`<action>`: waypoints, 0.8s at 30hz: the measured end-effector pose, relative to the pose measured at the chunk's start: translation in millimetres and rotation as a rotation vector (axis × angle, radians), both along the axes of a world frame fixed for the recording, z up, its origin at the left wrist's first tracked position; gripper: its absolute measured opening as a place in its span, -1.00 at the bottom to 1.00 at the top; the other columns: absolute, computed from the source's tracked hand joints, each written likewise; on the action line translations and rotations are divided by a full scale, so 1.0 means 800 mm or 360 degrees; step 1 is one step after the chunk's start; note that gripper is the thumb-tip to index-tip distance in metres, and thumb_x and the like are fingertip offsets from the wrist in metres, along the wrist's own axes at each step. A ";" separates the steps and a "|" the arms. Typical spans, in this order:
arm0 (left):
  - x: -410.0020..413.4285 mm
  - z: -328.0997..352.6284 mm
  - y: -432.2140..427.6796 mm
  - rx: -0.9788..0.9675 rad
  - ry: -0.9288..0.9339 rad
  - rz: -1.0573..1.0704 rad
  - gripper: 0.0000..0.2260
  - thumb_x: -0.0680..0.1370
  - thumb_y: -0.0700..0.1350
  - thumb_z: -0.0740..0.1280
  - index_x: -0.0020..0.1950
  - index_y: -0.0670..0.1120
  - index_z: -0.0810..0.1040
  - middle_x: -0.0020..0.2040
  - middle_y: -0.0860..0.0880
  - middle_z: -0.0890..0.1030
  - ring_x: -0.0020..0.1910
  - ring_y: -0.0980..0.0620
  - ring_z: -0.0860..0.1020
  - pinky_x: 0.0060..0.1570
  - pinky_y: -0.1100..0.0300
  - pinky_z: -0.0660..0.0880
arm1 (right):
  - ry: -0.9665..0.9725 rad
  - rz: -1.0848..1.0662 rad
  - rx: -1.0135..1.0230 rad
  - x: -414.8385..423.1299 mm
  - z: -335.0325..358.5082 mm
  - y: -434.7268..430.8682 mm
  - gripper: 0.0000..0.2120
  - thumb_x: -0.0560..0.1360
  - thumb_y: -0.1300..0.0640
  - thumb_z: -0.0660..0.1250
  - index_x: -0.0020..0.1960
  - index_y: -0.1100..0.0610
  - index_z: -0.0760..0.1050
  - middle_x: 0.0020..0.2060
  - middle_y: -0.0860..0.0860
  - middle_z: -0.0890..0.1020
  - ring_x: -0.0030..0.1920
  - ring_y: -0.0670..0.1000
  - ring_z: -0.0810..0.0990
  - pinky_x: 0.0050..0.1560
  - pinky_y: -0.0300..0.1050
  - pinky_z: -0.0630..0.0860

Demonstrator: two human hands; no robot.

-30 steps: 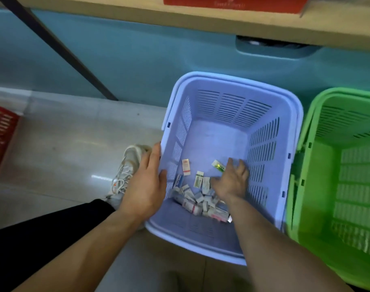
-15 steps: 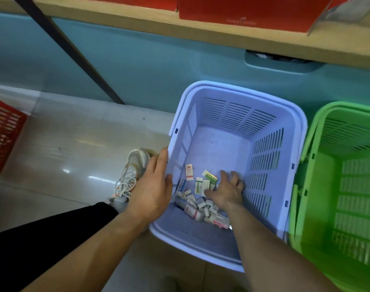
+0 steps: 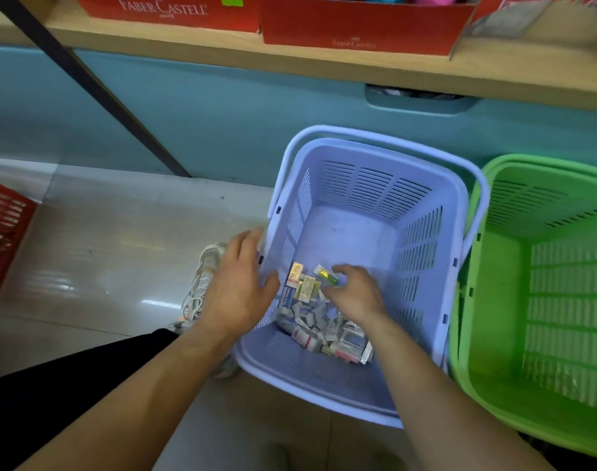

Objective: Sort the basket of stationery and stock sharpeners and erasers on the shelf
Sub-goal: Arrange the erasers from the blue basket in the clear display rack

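A lavender plastic basket [image 3: 385, 149] stands on the floor below the wooden shelf [image 3: 324, 64]. A heap of several small boxed erasers [image 3: 310, 317] lies in its near left corner. My left hand [image 3: 237, 287] holds the basket's left wall, thumb inside and fingers outside. Inside the basket, my right hand [image 3: 358, 294] hovers over the heap with bent fingers, its fingertips by a green and yellow packet [image 3: 327, 275]. I see nothing held in it.
A green basket [image 3: 494, 300] stands touching the lavender one on the right. A red basket [image 3: 4, 232] sits at the far left. Red Faber-Castell boxes [image 3: 358, 25] fill the shelf. A dark slanted bar [image 3: 96, 86] and my white shoe [image 3: 205, 277] are at left.
My right hand has drawn back toward the heap, pulling the green and yellow packet closer. The view has tilted up, showing more of the shelf. My left hand stays on the wall.
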State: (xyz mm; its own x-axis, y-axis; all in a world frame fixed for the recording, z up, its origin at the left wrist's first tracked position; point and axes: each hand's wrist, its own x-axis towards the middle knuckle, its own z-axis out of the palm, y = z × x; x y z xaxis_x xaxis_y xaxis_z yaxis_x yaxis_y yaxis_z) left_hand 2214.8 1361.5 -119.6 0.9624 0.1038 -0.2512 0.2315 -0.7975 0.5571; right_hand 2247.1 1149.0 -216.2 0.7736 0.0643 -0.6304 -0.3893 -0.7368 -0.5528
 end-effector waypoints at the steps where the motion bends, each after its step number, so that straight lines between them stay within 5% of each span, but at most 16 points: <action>1: 0.007 0.008 -0.001 0.0062 -0.0112 0.0010 -0.36 0.53 -0.07 0.42 0.56 -0.03 0.24 0.45 -0.03 0.33 0.26 -0.09 0.48 0.17 -0.01 0.53 | -0.0076 -0.0074 0.0104 0.004 0.019 -0.006 -0.54 0.50 -0.01 0.45 0.38 0.00 0.50 0.33 0.02 0.50 0.31 0.06 0.49 0.25 -0.10 0.43; 5: 0.032 0.029 -0.033 0.0160 -0.0480 -0.0240 -0.60 0.48 -0.10 0.46 0.30 -0.05 0.53 0.25 -0.04 0.52 0.17 -0.11 0.53 0.08 0.01 0.52 | -0.0424 -0.0352 0.0435 0.009 0.105 -0.047 -0.64 0.52 0.04 0.46 0.30 -0.05 0.50 0.17 -0.09 0.58 0.14 -0.09 0.55 0.11 -0.15 0.47; 8: 0.043 -0.009 -0.073 -0.0119 -0.0034 -0.0386 -0.71 0.52 -0.07 0.45 0.23 0.01 0.57 0.21 0.03 0.54 0.14 -0.01 0.56 0.09 0.05 0.53 | -0.0825 -0.0474 0.0301 -0.002 0.151 -0.090 -0.67 0.49 0.07 0.48 0.23 -0.03 0.54 0.08 -0.07 0.60 0.05 -0.06 0.56 0.04 -0.08 0.52; 11: 0.048 -0.077 -0.102 -0.0169 0.0502 -0.0513 -0.54 0.49 -0.03 0.50 0.36 -0.05 0.52 0.30 -0.08 0.51 0.26 -0.09 0.53 0.26 0.05 0.46 | -0.1045 -0.0536 -0.0059 -0.027 0.167 -0.125 -0.57 0.45 0.04 0.49 0.29 0.01 0.52 0.13 -0.06 0.50 0.12 0.03 0.53 0.12 0.04 0.51; 15: 0.042 -0.148 -0.119 0.0175 0.0817 -0.0818 -0.23 0.43 0.11 0.50 0.55 -0.09 0.29 0.47 -0.12 0.37 0.43 -0.17 0.37 0.38 -0.01 0.37 | -0.0693 -0.0639 -0.0243 -0.068 0.139 -0.138 -0.18 0.44 -0.03 0.52 0.57 0.12 0.22 0.40 0.13 0.30 0.41 0.17 0.33 0.44 0.06 0.31; 18: 0.046 -0.169 -0.125 0.0325 0.0844 -0.0915 -0.12 0.40 0.14 0.51 0.59 -0.07 0.17 0.51 -0.10 0.20 0.46 -0.19 0.30 0.36 -0.05 0.39 | -0.0432 -0.0605 -0.0145 -0.080 0.118 -0.131 0.00 0.43 -0.06 0.53 0.64 0.13 -0.02 0.48 0.15 0.21 0.47 0.18 0.28 0.41 -0.02 0.26; 24: 0.050 -0.183 -0.137 0.0227 0.0917 -0.0974 -0.09 0.33 0.18 0.57 0.56 -0.06 0.23 0.44 -0.09 0.31 0.41 -0.13 0.37 0.31 0.04 0.41 | -0.0445 -0.0568 -0.0184 -0.073 0.104 -0.137 -0.08 0.46 0.02 0.50 0.62 0.13 0.02 0.42 0.14 0.29 0.41 0.19 0.33 0.37 -0.01 0.32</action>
State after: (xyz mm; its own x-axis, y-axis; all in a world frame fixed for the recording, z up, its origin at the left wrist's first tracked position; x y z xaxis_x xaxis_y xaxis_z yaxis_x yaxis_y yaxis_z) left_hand 2255.2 1251.7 -265.8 0.5852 -0.3253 -0.7428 -0.0467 -0.9280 0.3696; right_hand 2188.8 1039.4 -133.2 0.8759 -0.2952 -0.3816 -0.4772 -0.6470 -0.5947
